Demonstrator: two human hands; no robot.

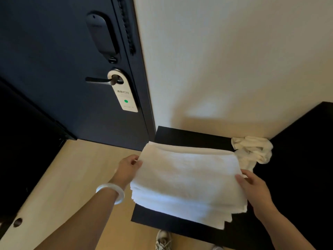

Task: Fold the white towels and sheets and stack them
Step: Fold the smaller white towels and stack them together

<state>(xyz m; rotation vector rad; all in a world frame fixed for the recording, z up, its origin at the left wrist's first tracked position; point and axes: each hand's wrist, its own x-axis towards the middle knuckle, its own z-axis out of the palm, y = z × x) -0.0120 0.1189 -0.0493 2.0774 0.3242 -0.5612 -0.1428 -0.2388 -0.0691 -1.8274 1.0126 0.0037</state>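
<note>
A stack of folded white towels (187,179) lies on a low black surface (191,137) against the wall. My left hand (128,169) pinches the left edge of the top towel near its far corner. At the right edge, my right hand (252,186) holds the same towel with the thumb on top. A crumpled, unfolded white towel (254,150) sits in the corner behind the stack, to the right. A white bangle (112,192) circles my left wrist.
A dark door (63,69) with a handle and a hanging tag (124,94) stands to the left of the cream wall (234,60). A tall black piece of furniture (306,159) borders the right side. Light wood floor (75,177) and my shoe (163,239) show below.
</note>
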